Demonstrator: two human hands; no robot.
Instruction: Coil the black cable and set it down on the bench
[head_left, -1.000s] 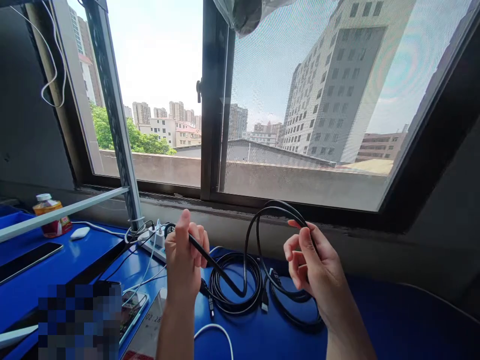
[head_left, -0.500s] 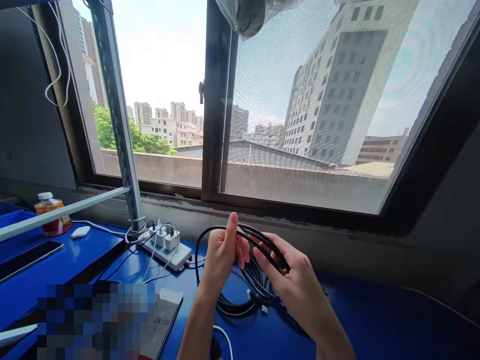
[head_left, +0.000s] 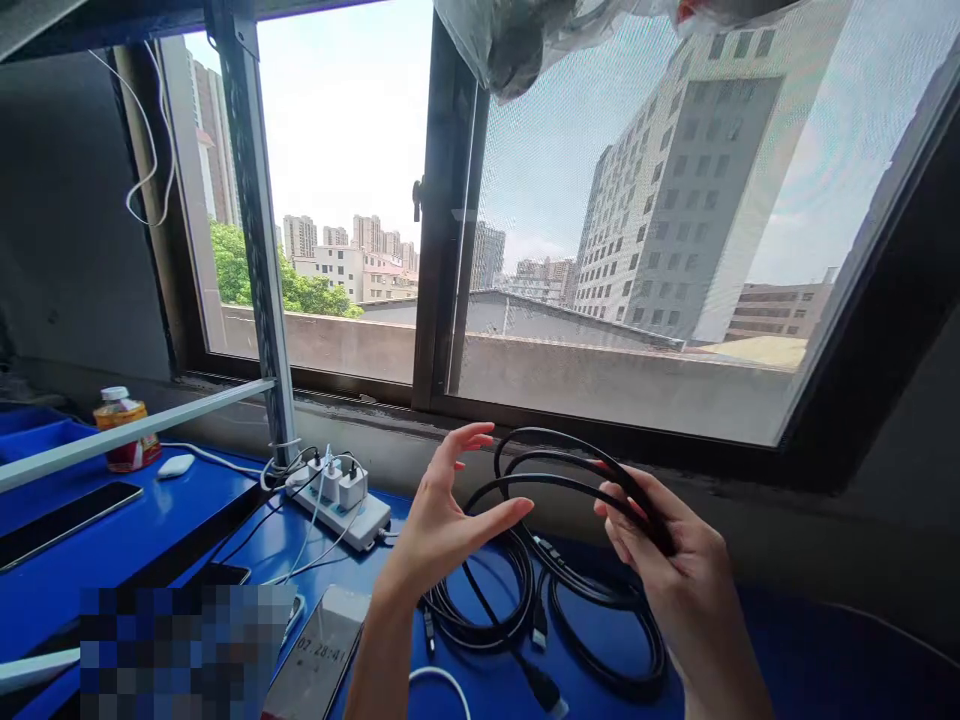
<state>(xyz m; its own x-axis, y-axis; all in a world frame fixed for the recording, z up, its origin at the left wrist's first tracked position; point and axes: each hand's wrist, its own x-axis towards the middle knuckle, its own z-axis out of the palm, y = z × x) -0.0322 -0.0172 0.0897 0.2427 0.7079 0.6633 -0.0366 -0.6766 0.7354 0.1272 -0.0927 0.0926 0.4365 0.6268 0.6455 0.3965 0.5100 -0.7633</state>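
Note:
My right hand (head_left: pixel 664 545) is closed round a looped black cable (head_left: pixel 570 450), whose loops arch up to the left above the blue table. Just left of those loops is my left hand (head_left: pixel 446 520), thumb and fingers spread apart, holding nothing. Below the hands lies a coiled black cable (head_left: pixel 491 635) with a plug end (head_left: pixel 541 690) pointing to the lower right. A second black coil (head_left: pixel 652 675) rests under my right hand. Whether it joins the held cable, I cannot tell.
A white power strip (head_left: pixel 337 510) with chargers stands at the window wall. A phone showing a timer (head_left: pixel 319 650) lies left of my left forearm. Further left are another phone (head_left: pixel 67 520), a bottle (head_left: pixel 124 430) and a metal shelf post (head_left: pixel 262 250).
My left hand has come off the cable and spread its fingers. My right hand has moved right with the cable loops, uncovering more of the coils below. The view has shifted slightly.

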